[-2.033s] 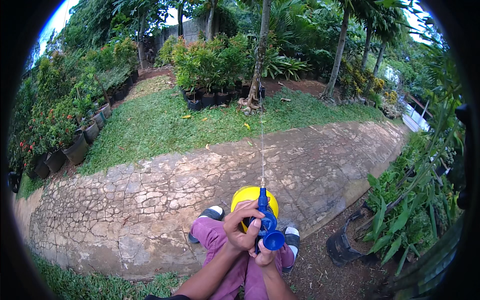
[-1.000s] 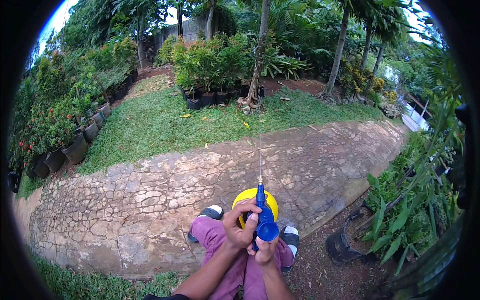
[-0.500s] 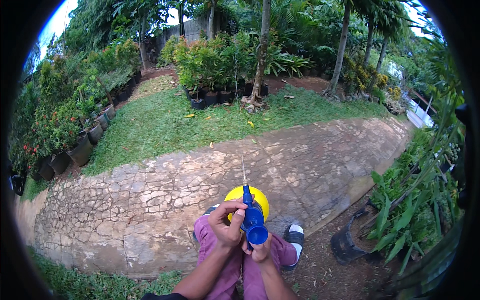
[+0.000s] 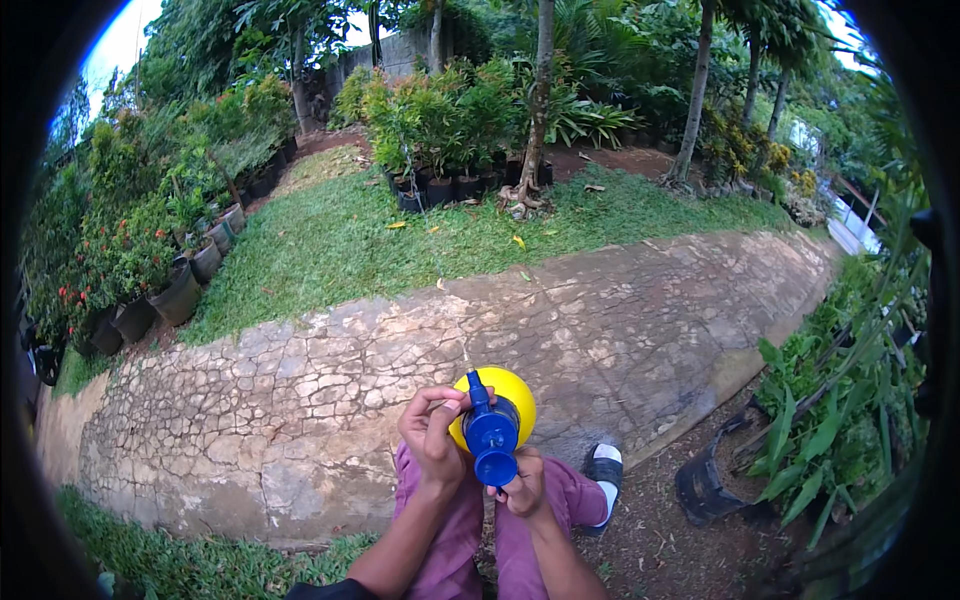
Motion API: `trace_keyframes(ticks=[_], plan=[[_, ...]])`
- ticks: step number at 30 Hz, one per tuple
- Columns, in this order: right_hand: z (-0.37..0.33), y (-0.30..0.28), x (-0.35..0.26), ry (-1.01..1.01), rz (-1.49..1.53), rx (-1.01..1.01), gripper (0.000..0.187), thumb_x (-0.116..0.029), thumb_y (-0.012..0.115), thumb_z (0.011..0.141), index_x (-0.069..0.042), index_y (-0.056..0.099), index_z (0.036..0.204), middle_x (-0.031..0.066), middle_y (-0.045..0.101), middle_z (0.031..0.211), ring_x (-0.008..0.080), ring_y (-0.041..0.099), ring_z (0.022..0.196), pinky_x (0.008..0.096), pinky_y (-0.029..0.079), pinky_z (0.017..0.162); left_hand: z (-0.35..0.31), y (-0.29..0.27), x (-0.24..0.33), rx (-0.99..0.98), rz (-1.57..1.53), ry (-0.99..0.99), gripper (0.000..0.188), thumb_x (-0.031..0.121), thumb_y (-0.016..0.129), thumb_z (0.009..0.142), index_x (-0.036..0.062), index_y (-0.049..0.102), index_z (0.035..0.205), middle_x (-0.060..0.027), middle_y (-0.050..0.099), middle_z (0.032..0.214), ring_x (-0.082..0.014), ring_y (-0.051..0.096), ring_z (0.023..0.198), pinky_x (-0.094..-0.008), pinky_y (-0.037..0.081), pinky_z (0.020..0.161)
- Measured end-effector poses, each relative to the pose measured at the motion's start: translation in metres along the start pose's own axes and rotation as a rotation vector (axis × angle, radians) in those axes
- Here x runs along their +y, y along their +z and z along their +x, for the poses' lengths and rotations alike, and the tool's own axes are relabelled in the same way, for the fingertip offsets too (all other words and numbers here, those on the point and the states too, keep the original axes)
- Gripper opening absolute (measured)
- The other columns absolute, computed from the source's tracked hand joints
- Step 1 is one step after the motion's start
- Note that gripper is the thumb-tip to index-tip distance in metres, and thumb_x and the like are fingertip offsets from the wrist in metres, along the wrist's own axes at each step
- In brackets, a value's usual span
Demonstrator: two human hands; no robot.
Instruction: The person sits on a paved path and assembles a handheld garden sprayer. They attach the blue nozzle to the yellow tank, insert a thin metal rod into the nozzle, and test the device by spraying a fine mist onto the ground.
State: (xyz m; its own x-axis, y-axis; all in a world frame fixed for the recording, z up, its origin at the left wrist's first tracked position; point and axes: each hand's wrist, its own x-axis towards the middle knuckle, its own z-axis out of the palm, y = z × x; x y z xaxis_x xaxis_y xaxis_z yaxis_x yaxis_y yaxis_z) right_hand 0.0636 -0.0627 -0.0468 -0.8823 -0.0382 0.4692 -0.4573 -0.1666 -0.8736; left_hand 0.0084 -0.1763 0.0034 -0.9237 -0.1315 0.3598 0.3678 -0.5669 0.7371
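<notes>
Over my lap is a hand pump sprayer with a yellow tank [image 4: 522,402] and a blue pump head [image 4: 490,428]. A round blue pump knob [image 4: 496,467] faces me. My left hand [image 4: 432,437] has its thumb and fingers pinched at the blue nozzle [image 4: 478,390], on the far side of the head. Below the knob, my right hand [image 4: 524,486] is closed round the sprayer's handle, most of which its fingers hide. A thin jet of liquid leaves the nozzle away from me, toward the grass.
A cracked stone path [image 4: 330,400] runs across in front of me, with a strip of grass [image 4: 330,240] beyond. Potted shrubs [image 4: 440,140] stand by a tree trunk [image 4: 537,110]. More pots [image 4: 178,295] line the left, and a black planter [image 4: 712,480] sits at right.
The sprayer's nozzle has swung left, and its jet now slants left instead of pointing nearly straight ahead. Both hands have kept their hold. The whole view has shifted slightly.
</notes>
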Motion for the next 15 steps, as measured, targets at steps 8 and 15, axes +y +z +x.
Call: trace_keyframes(ticks=[8, 15], plan=[[-0.0011, -0.0020, -0.0044, 0.006, -0.031, 0.007, 0.042, -0.029, 0.050, 0.088, -0.003, 0.054, 0.055, 0.0025, 0.051, 0.046, 0.0105, 0.050, 0.039, 0.0255, 0.038, 0.040, -0.0025, 0.0045, -0.0052, 0.005, -0.045, -0.004, 0.012, 0.000, 0.047, 0.080, -0.0060, 0.054, 0.087, -0.0262, 0.066, 0.084, -0.0304, 0.068, 0.079, -0.0338, 0.053, 0.077], [-0.0008, -0.0006, -0.0026, 0.025, -0.014, 0.036, 0.044, -0.030, 0.049, 0.088, -0.003, 0.052, 0.053, 0.0026, 0.050, 0.046, 0.0104, 0.048, 0.038, 0.0255, 0.036, 0.039, -0.0013, 0.0029, -0.0071, -0.004, -0.001, -0.012, 0.011, -0.001, 0.048, 0.081, -0.0060, 0.056, 0.087, -0.0238, 0.066, 0.085, -0.0269, 0.067, 0.080, -0.0315, 0.052, 0.076]])
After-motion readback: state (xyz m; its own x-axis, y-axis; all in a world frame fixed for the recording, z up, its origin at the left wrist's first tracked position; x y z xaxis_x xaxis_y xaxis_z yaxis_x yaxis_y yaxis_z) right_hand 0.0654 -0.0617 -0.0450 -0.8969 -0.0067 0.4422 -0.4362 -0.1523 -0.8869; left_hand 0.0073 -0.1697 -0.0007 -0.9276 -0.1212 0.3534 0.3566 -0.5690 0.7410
